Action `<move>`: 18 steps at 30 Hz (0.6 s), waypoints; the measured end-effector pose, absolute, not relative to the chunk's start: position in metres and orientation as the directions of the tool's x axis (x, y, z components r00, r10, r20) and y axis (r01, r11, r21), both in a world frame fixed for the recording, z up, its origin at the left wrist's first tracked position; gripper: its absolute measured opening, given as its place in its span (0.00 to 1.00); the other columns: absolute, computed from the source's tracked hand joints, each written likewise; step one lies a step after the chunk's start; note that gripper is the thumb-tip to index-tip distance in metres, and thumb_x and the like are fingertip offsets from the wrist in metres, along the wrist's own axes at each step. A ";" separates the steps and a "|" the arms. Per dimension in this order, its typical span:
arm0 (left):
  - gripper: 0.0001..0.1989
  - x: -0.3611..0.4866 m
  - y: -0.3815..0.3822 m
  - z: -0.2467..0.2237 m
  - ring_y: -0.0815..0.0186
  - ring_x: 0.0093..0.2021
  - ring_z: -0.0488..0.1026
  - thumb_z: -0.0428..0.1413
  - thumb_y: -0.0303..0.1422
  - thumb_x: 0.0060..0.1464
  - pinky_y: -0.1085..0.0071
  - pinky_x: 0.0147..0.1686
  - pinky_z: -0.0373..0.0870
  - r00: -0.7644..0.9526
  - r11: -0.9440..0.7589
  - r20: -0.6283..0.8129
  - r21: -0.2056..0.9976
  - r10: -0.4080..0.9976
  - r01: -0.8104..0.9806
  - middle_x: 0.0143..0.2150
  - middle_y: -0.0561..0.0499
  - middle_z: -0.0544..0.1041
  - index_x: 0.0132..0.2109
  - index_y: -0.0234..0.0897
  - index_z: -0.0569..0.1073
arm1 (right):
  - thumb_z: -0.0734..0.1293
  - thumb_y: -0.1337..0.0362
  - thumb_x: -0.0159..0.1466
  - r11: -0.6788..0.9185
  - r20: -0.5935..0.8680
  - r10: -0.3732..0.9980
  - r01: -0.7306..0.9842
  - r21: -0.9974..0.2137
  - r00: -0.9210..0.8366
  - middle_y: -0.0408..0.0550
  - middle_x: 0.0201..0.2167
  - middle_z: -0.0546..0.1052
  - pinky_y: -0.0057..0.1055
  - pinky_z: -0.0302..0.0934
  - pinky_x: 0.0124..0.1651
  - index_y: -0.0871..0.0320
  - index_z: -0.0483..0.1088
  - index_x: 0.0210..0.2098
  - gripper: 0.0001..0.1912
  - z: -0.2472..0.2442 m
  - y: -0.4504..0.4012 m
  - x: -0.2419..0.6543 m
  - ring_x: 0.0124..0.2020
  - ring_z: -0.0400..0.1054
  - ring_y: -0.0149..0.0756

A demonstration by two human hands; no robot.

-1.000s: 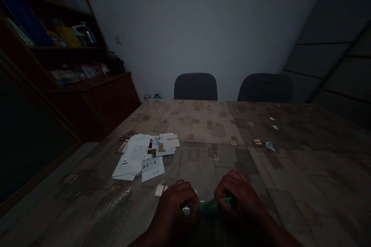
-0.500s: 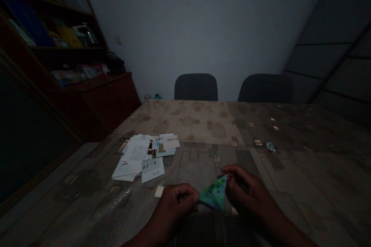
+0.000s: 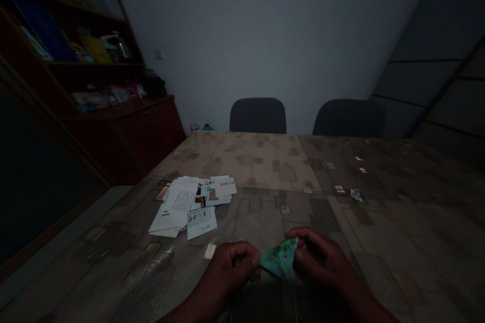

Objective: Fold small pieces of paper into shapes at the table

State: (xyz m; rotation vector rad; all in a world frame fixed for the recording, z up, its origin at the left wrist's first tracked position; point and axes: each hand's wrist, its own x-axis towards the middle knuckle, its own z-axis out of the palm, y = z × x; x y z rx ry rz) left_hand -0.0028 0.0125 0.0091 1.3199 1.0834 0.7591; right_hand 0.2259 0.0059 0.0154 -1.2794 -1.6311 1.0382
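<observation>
A green, triangular folded paper is held between my hands above the near part of the patterned table. My left hand pinches its left corner between thumb and fingers. At the upper right corner, my right hand grips the paper with thumb and fingertips. The lower tip of the paper points down, free of both hands. To the left lies a spread pile of white printed cards.
A small crumpled scrap lies on the table at the right. Two dark chairs stand behind the far edge. At the left, a dark red cabinet holds assorted items on its shelves.
My right hand has moved slightly lower, and the paper's upper right corner has dropped with it. My left hand has barely moved. The view has shifted slightly.
</observation>
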 end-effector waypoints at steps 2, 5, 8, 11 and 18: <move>0.17 -0.002 0.012 0.010 0.66 0.27 0.67 0.55 0.43 0.54 0.73 0.28 0.58 0.375 0.096 -0.157 0.980 0.914 0.176 0.25 0.50 0.75 0.30 0.32 0.77 | 0.65 0.58 0.59 0.094 0.060 0.989 0.266 -0.959 -0.133 0.42 0.25 0.69 0.26 0.57 0.28 0.57 0.73 0.38 0.12 0.012 0.006 0.223 0.26 0.64 0.34; 0.12 0.001 0.011 0.012 0.64 0.29 0.70 0.55 0.36 0.52 0.73 0.29 0.60 0.405 -0.020 -0.097 0.961 0.909 0.275 0.28 0.49 0.77 0.34 0.33 0.79 | 0.65 0.58 0.57 0.005 -0.023 0.992 0.219 -0.976 -0.127 0.38 0.21 0.64 0.24 0.51 0.23 0.57 0.71 0.33 0.09 0.009 0.005 0.219 0.22 0.58 0.30; 0.13 0.002 0.010 0.011 0.63 0.32 0.72 0.59 0.30 0.48 0.72 0.32 0.63 0.433 -0.230 0.056 0.904 0.900 0.360 0.33 0.48 0.78 0.43 0.36 0.79 | 0.65 0.59 0.56 -0.016 -0.044 0.993 0.243 -0.970 -0.113 0.38 0.21 0.62 0.23 0.48 0.22 0.57 0.70 0.32 0.08 0.008 0.005 0.217 0.21 0.55 0.30; 0.24 0.002 0.010 0.009 0.60 0.39 0.74 0.64 0.27 0.44 0.70 0.37 0.67 0.492 -0.460 0.246 0.802 0.835 0.381 0.42 0.46 0.78 0.51 0.39 0.75 | 0.65 0.57 0.57 -0.001 -0.022 0.997 0.250 -0.968 -0.080 0.37 0.20 0.62 0.23 0.46 0.21 0.57 0.70 0.32 0.10 0.006 0.004 0.216 0.21 0.54 0.29; 0.14 0.006 0.009 0.004 0.62 0.36 0.76 0.54 0.26 0.57 0.71 0.36 0.69 0.441 -0.550 0.362 0.707 0.821 0.444 0.38 0.46 0.80 0.49 0.39 0.76 | 0.63 0.55 0.60 0.054 0.029 0.996 0.312 -0.948 -0.084 0.36 0.19 0.61 0.24 0.49 0.23 0.57 0.69 0.31 0.11 0.005 0.004 0.212 0.21 0.56 0.29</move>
